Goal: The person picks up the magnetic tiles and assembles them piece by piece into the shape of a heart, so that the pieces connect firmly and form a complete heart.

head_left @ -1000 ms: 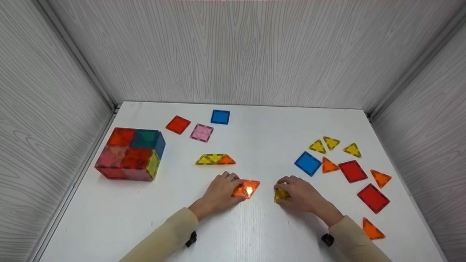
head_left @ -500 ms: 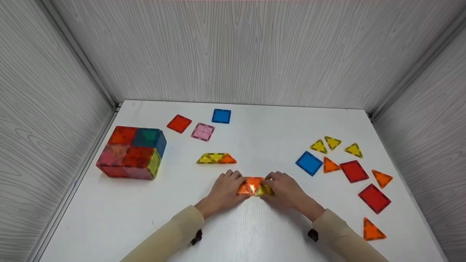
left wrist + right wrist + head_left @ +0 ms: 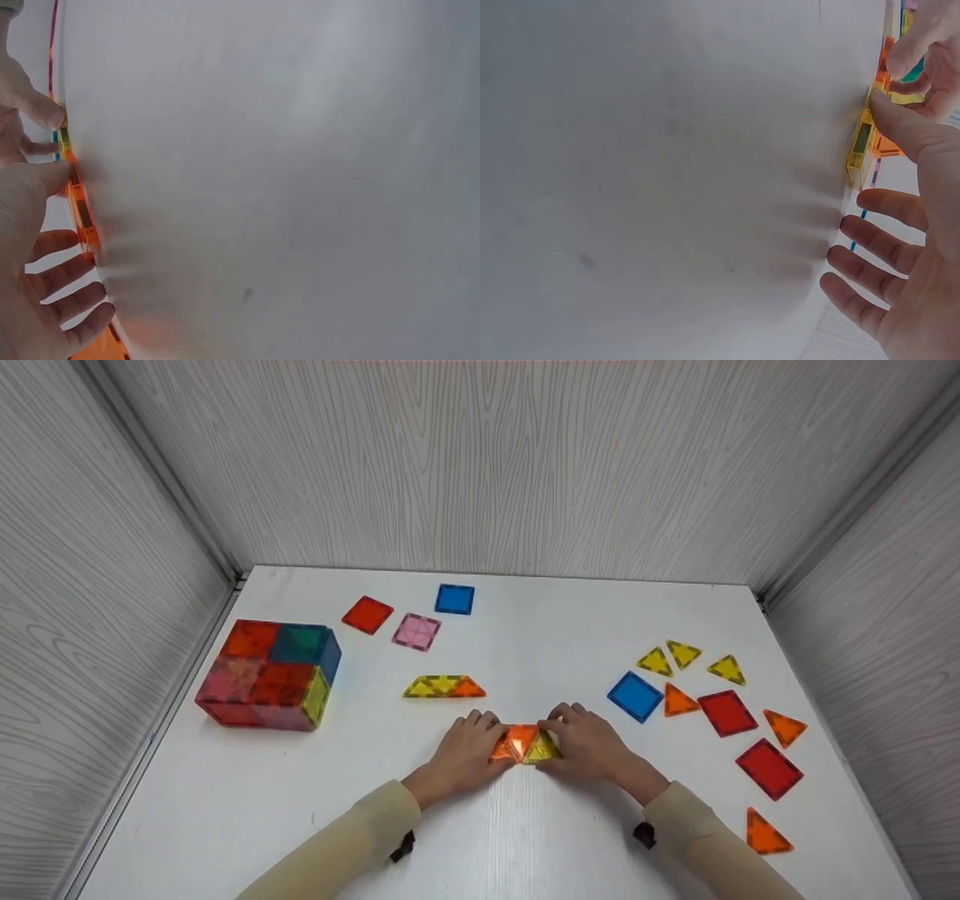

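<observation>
In the head view, two orange triangle magnetic tiles (image 3: 520, 739) lie joined on the white table. My left hand (image 3: 466, 748) pinches them from the left, thumb along the near edge and fingertips at the far side. Against their right side sits a yellow triangle magnetic tile (image 3: 543, 748), held between the thumb and forefinger of my right hand (image 3: 587, 746). The left wrist view has my left thumb (image 3: 56, 176) on the orange tile edge (image 3: 81, 204). From the right wrist, my right thumb (image 3: 892, 116) shows on the yellow edge (image 3: 862, 139).
Just beyond the hands lies a flat strip (image 3: 444, 686) of yellow and orange triangles. A box built of coloured tiles (image 3: 266, 675) stands at left. Loose squares, including a pink one (image 3: 416, 631), lie behind; several triangles and squares, including a blue square (image 3: 634, 697), are scattered at right.
My right hand has moved left with the yellow triangle tile, which now meets the orange pair. My left hand has shifted slightly right, and the orange tiles lie straighter.
</observation>
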`<state>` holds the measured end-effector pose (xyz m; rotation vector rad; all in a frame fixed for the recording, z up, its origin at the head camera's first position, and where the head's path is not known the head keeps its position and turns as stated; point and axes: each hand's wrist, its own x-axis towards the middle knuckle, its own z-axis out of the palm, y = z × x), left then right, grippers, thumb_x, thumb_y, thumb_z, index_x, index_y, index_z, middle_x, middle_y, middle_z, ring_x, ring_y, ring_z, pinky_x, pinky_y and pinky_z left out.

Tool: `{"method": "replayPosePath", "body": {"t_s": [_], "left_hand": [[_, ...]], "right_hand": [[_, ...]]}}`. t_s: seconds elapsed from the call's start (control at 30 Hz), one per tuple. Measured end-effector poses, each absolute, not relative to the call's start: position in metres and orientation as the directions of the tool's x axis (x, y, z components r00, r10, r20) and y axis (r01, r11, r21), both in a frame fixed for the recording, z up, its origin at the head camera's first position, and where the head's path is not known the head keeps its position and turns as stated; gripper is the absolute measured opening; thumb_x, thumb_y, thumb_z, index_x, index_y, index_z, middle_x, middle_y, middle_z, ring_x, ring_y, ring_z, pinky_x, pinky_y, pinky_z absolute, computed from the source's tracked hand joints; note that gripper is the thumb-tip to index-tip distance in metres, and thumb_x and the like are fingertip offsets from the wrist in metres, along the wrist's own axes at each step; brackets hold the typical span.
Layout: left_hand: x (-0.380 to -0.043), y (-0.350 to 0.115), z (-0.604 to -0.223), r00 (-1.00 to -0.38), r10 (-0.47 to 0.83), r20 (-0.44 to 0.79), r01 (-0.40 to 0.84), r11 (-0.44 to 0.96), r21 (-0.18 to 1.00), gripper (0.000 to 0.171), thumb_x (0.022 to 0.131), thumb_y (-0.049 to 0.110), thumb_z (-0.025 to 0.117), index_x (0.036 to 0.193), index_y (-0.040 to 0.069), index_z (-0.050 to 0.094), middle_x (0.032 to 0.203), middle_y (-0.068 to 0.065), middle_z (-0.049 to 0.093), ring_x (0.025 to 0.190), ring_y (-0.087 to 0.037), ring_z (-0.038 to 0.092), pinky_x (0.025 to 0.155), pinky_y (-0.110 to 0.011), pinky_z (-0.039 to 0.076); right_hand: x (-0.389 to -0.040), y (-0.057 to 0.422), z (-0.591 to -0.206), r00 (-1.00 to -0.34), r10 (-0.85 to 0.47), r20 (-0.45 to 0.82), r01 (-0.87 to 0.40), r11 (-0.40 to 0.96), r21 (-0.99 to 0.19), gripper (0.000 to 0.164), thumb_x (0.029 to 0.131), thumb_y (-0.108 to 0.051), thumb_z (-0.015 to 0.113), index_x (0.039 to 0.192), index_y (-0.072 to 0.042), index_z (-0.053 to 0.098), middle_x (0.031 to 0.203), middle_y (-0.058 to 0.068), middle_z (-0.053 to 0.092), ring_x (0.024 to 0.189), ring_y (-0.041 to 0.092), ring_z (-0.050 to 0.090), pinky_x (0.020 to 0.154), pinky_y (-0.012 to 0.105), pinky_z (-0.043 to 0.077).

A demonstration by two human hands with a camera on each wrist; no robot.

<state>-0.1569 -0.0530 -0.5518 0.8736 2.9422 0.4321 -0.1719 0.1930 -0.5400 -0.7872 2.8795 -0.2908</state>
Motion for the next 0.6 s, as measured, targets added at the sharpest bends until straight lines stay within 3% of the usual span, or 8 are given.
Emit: {"method": "replayPosePath", "body": {"t_s": [0.23,0.47,0.6], "left_hand": [[-0.158,-0.054,-0.551,-0.849,0.527,0.028,0.511,0.807,0.298,0.060,0.099,0.052,0.069,0.142,0.010,0.060,0.128,-0.010,0.062,0.117,-0.026,0.056,0.101,-0.043,0.051],[-0.158,-0.061,-0.549,-0.869,0.495,0.012,0.455,0.789,0.412,0.063,0.095,0.044,0.077,0.142,0.007,0.060,0.131,-0.012,0.058,0.120,-0.026,0.054,0.105,-0.043,0.052],[-0.157,-0.066,-0.550,-0.871,0.489,0.040,0.456,0.778,0.431,0.058,0.094,0.041,0.079,0.138,0.009,0.061,0.127,-0.011,0.057,0.116,-0.025,0.055,0.102,-0.041,0.054]], "right_hand": [[-0.174,0.188,-0.537,-0.854,-0.513,-0.088,-0.474,0.837,-0.274,0.057,0.086,-0.043,0.086,0.130,-0.012,0.069,0.127,0.008,0.065,0.112,0.023,0.057,0.097,0.040,0.059],[-0.175,0.180,-0.539,-0.854,-0.510,-0.106,-0.460,0.833,-0.307,0.065,0.085,-0.042,0.087,0.139,-0.012,0.065,0.123,0.007,0.065,0.108,0.019,0.056,0.096,0.037,0.058],[-0.175,0.175,-0.540,-0.849,-0.519,-0.101,-0.454,0.814,-0.363,0.063,0.084,-0.041,0.089,0.136,-0.014,0.065,0.119,0.005,0.066,0.106,0.017,0.057,0.094,0.036,0.058]]}}
